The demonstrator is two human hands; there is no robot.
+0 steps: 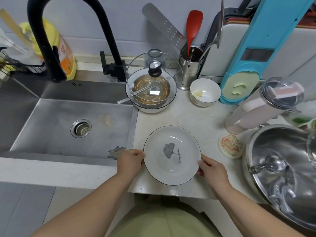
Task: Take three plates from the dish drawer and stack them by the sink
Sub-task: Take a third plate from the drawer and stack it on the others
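Observation:
A white plate with a thin dark rim and a grey leaf drawing sits on the speckled counter, just right of the steel sink. My left hand grips its left edge and my right hand grips its right edge. Whether other plates lie beneath it is hidden. The dish drawer is not in view.
Behind the plate stand a bowl stack under a glass lid, a small white bowl and a steel utensil holder. A large steel bowl and a tumbler crowd the right. A black faucet arches over the sink.

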